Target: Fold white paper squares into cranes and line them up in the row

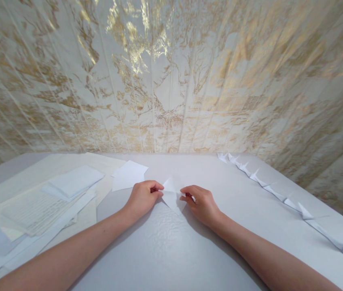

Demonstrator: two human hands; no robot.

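Note:
A small folded sheet of white paper (171, 197) stands at the middle of the table, between my two hands, with one point upward and another slanting down toward me. My left hand (144, 198) pinches its left edge between thumb and fingertips. On the other side, my right hand (199, 202) is closed in a pinch at the right part of the paper; a bit of white shows between its fingers. The finer folds are too pale to make out.
Several white folded paper figures, like cranes (305, 212), run in a line along the table's right side. Square paper sheets (130, 174) lie beyond my left hand. A pile of papers (38, 208), some with writing, covers the left side. A gold-patterned curtain (165, 81) hangs behind.

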